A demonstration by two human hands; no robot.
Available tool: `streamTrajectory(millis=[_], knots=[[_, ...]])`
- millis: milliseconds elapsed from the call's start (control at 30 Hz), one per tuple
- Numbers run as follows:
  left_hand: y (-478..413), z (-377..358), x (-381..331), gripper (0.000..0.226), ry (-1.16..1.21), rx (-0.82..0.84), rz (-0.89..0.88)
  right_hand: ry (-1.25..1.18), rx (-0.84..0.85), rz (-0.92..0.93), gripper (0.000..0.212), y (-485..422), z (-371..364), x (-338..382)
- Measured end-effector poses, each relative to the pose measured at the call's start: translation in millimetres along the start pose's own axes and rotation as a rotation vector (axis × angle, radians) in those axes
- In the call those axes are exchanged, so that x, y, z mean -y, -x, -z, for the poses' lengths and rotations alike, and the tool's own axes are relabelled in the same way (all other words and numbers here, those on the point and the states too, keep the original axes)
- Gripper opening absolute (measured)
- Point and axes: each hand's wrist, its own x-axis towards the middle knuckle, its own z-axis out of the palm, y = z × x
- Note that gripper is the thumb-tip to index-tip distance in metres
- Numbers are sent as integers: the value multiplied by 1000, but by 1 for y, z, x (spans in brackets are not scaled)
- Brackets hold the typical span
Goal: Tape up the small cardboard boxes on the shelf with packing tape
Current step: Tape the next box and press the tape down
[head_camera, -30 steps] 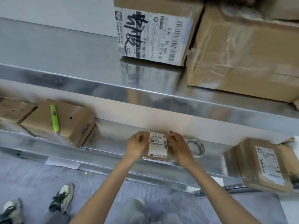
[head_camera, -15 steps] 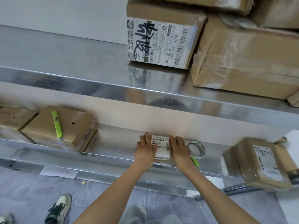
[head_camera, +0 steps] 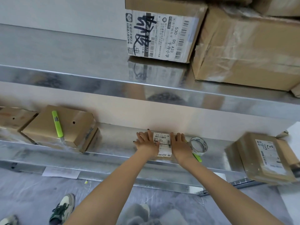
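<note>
We find small labelled box [head_camera: 162, 143] on lower shelf [head_camera: 116, 142]. Our left hand [head_camera: 146, 142] and right hand [head_camera: 180, 145] press flat on it, each grip wide, nothing clasped. Just right of box: tape roll [head_camera: 199, 146].

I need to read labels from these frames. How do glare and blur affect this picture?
Head view: the upper steel shelf mirrors the labelled box standing on it. Head view: the small box's label is soft, its fine print unreadable. The shoe near the bottom edge looks smeared.
</note>
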Motion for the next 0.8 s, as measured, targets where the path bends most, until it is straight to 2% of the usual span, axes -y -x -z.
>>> streamTrajectory(millis=[100, 200, 267, 367, 500, 633, 800], knots=[[-2, 9, 7, 83, 88, 114, -58, -6, -23, -2, 63, -1, -3, 0], [4, 26, 21, 93, -29, 244, -285, -34, -41, 1, 68, 1, -6, -1], [7, 33, 32, 107, -71, 297, -363, -78, -48, 3, 68, 3, -6, -2], [5, 27, 41, 123, -47, 229, -318, -131, -75, 14, 65, 4, -7, -4], [2, 22, 36, 119, -116, 156, -284, -226, -163, 32, 67, 10, -11, -4], [0, 28, 25, 101, -172, 220, -247, -387, -293, 3, 63, 12, -18, -3], [0, 32, 28, 108, -155, 267, -270, -422, -331, 5, 58, 10, -19, -2]])
